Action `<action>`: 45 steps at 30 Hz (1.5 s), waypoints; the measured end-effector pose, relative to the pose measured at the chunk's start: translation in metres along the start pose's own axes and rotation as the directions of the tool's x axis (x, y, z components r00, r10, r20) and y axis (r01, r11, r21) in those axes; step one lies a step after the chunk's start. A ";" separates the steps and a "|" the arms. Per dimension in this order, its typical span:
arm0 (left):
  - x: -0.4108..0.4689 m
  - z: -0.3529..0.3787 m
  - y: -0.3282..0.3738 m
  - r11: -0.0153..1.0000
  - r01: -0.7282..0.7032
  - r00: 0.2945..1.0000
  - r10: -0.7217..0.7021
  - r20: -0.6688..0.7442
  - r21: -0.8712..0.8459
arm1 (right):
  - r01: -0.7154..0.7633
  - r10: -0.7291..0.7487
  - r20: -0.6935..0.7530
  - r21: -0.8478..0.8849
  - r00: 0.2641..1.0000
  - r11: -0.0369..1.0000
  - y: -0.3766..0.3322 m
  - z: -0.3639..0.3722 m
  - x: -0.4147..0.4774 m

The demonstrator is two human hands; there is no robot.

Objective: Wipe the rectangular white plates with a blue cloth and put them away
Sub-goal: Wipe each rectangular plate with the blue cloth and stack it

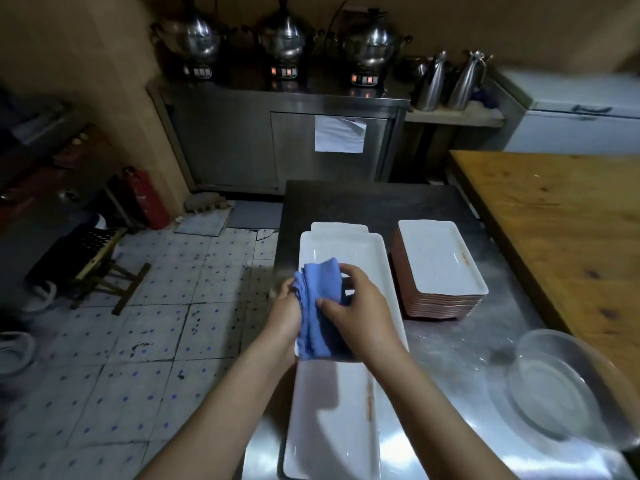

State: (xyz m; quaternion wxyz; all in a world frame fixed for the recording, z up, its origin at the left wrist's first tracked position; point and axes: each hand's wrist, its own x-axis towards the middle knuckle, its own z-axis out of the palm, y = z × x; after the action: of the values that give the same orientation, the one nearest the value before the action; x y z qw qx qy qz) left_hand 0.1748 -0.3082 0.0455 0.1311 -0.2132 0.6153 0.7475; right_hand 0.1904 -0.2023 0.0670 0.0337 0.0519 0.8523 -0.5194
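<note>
A folded blue cloth (320,306) is held between both hands above a long rectangular white plate (346,249) on the steel table (450,358). My left hand (285,315) grips the cloth's left edge. My right hand (356,306) clasps the cloth from the right, thumb on top. Another white plate (337,227) peeks out behind the first one. A nearer white plate (329,427) lies at the table's front left edge. To the right stands a stack of several rectangular plates (438,268), white on top with reddish undersides.
A shiny metal basin (561,386) sits at the table's right front. A wooden table (561,216) adjoins on the right. A steel cabinet (277,143) with three pots stands behind. Tiled floor, a folding stool (104,265) and a red extinguisher (145,197) lie left.
</note>
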 end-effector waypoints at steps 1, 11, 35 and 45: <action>-0.003 0.000 -0.001 0.998 -0.022 1.000 0.021 0.018 0.059 | 0.082 -0.090 -0.044 -0.168 0.995 0.982 0.000 0.002 -0.008; -0.028 -0.005 -0.006 0.986 0.059 0.998 -0.054 0.036 -0.157 | 0.452 -0.349 0.294 -0.674 0.890 0.584 0.004 0.009 -0.040; -0.059 -0.019 -0.004 0.962 -0.271 0.961 0.268 0.070 0.031 | 0.261 -0.338 0.091 -0.823 0.937 0.504 -0.001 -0.021 0.008; -0.057 -0.027 -0.003 0.971 -0.233 0.972 0.234 -0.027 0.044 | 0.255 -0.325 0.076 -0.794 0.943 0.553 0.033 -0.007 -0.042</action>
State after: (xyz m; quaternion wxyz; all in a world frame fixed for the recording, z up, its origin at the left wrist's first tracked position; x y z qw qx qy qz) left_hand 0.2304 -0.3305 0.0663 0.0366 -0.1487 0.6533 0.7415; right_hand 0.2360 -0.1831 0.0461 -0.0664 -0.0890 0.9904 -0.0828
